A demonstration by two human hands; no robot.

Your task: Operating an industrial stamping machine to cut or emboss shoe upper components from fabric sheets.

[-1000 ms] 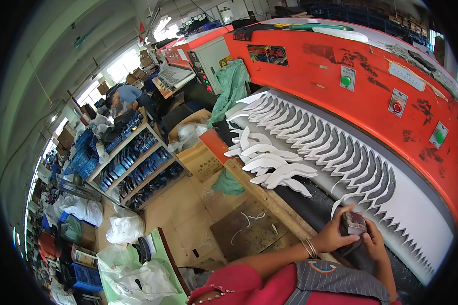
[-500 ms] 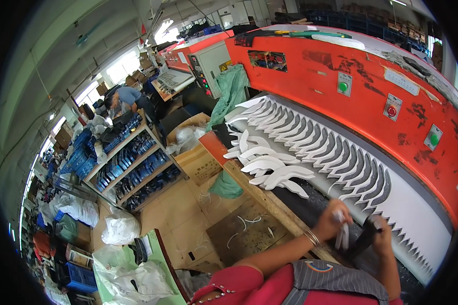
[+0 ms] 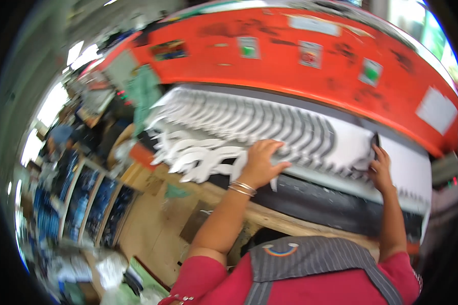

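My right hand point(image 3: 381, 170) grips a dark, narrow, curved cutting die point(image 3: 375, 141), standing on the white sheet point(image 3: 353, 145) to the right of the cut-outs. Its lower part is blurred and partly behind my fingers. A long row of curved dark gaps runs across the sheet's left and middle. Over the sheet's near edge is my left hand point(image 3: 262, 162), thumb and fingers apart, holding nothing visible. Just left of it lies a loose pile of curved white cut pieces point(image 3: 198, 157). One white piece point(image 3: 274, 183) shows under my left thumb.
Behind the sheet stands a long red press point(image 3: 213, 51) with green and red buttons. A black ledge point(image 3: 320, 195) and a wooden edge beam point(image 3: 269, 218) run along the near side. Shelves of blue items point(image 3: 86, 198) and a cardboard box point(image 3: 137, 175) stand at left.
The view has swung right. My left hand has let go of white pieces and opened beside the pile. My right hand has carried the cutting die from the near edge onto the sheet.
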